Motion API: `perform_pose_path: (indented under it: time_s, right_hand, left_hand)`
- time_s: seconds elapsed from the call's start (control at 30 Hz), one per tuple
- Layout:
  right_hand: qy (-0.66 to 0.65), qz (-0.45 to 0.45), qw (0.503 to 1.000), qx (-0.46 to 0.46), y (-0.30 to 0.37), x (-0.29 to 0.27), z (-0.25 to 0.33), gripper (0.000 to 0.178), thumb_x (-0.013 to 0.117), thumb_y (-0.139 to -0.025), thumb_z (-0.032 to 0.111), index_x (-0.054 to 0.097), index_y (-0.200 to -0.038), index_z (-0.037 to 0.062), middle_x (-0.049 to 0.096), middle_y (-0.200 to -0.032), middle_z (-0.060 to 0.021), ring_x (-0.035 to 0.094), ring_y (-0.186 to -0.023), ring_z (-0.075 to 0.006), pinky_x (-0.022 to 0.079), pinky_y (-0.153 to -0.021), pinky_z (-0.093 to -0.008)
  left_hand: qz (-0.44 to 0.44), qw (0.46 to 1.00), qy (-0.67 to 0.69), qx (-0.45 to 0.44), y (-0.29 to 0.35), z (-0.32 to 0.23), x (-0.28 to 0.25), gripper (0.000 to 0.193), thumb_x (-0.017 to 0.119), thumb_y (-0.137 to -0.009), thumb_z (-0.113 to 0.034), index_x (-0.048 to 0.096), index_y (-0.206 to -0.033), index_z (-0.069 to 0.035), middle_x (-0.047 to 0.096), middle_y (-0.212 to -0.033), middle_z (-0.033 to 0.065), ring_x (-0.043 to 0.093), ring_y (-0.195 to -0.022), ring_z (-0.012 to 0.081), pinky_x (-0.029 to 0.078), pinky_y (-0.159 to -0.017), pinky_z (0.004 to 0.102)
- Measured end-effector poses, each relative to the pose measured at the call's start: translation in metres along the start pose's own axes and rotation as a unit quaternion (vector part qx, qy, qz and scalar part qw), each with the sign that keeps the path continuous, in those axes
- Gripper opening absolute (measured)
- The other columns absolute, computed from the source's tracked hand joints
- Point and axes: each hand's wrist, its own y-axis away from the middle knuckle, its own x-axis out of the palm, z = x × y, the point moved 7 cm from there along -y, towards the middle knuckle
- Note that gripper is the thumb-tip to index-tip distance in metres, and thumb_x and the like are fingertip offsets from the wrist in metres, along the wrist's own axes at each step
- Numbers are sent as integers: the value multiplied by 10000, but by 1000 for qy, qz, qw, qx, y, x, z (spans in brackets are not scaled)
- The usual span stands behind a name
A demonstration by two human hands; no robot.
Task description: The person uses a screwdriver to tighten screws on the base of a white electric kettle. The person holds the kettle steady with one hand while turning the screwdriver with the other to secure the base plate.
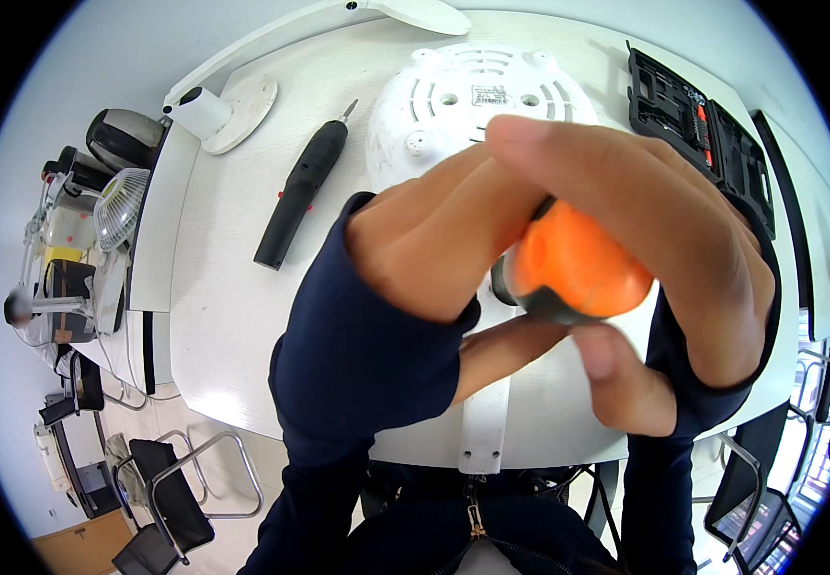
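Observation:
Close in front of me is a tool handle (582, 264), rounded, bright orange with black parts and slightly blurred; any shaft or tip is hidden. My right hand (693, 230) curls around it, one finger across the top and the thumb below. My left hand (434, 235) is closed at its left side, with the fingers partly covered. Beneath and beyond them, a white plastic appliance (485, 72) lies with its underside up, showing vent slots, round feet and screw holes. A white arm-like strip (484, 431) extends toward the near table edge, its join hidden by my hands.
On the white table (228, 316), a black electric screwdriver (305, 192) lies left of the appliance. A white desk lamp (242, 110) stands at the back left, an open black tool case (697, 125) at the back right. Chairs (170, 494) flank the table.

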Motion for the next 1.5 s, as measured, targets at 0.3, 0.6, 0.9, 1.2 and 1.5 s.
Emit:
perform_pose_path:
  time_s: [0.3, 0.6, 0.9, 1.2, 1.5]
  right_hand:
    - [21, 1, 999, -24, -1, 1, 5, 547, 599, -732, 173, 431, -1177, -96, 562, -1071, -242, 615, -763, -286, 496, -685, -332]
    - [9, -51, 999, 15, 2, 2, 4, 637, 683, -678, 159, 405, -1200, -78, 518, -1160, -255, 617, -841, -282, 500, -730, -350]
    - [9, -79, 997, 9, 8, 1, 0, 638, 660, -666, 156, 397, -1186, -103, 520, -1160, -250, 628, -812, -271, 508, -706, -332]
    - [48, -78, 996, 10, 5, 2, 4, 585, 627, -717, 231, 424, -1164, -89, 516, -1168, -245, 630, -800, -277, 508, -709, -331]
    - [16, -90, 995, -38, 8, 3, 2, 563, 542, -773, 184, 332, -1225, -79, 465, -1199, -285, 634, -733, -294, 522, -652, -309]
  left_hand:
    - [-23, 996, -39, 83, 4, -12, 1, 533, 680, -618, -13, 474, -1109, 10, 587, -850, 171, 580, -718, 340, 468, -601, 357]
    - [49, 999, -17, -6, 3, -11, -5, 516, 726, -655, -73, 494, -1112, -5, 602, -935, 130, 593, -826, 246, 458, -709, 315]
    - [44, 998, 15, -42, 1, -10, -1, 531, 703, -621, -47, 488, -1105, -3, 590, -882, 135, 584, -755, 280, 462, -651, 312]
    - [13, 999, -16, 37, 2, -14, -5, 519, 742, -640, -82, 516, -1094, 29, 626, -925, 124, 619, -807, 194, 454, -737, 273]
    - [30, 998, -45, 15, -1, -14, -2, 452, 732, -593, -36, 561, -1009, 6, 630, -859, 114, 618, -766, 209, 454, -696, 279]
